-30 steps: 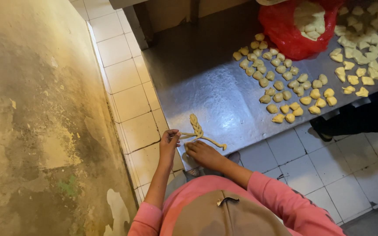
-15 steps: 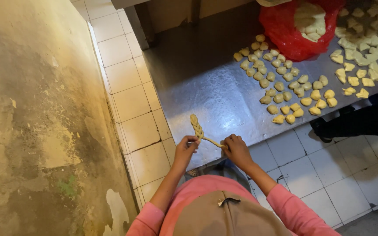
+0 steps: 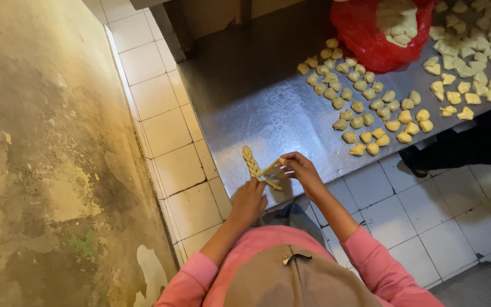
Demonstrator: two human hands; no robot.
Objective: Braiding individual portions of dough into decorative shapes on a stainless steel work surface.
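Head view, looking straight down: a person in a pink top stands at the 6 o'clock edge of a metal tabletop (image 3: 268, 108), plaiting thin ropes of yellow dough. The dough braid (image 3: 250, 161) lies on the tabletop at about 7 o'clock, its finished end pointing to 12 o'clock. The left hand (image 3: 249, 199) presses down at the braid's lower end, fingers curled; whether they pinch a strand is hidden. The right hand (image 3: 299, 168) has its fingers closed on one loose strand (image 3: 270, 167), lifting it out toward 3 o'clock. Rows of small dough pieces (image 3: 365, 102) lie at 2 o'clock, below a red bag (image 3: 379, 34).

The likely risk: the lifted strand looks thin and could stretch or tear under a hard pull. The braid also sits near the tabletop's edge and could slide off.
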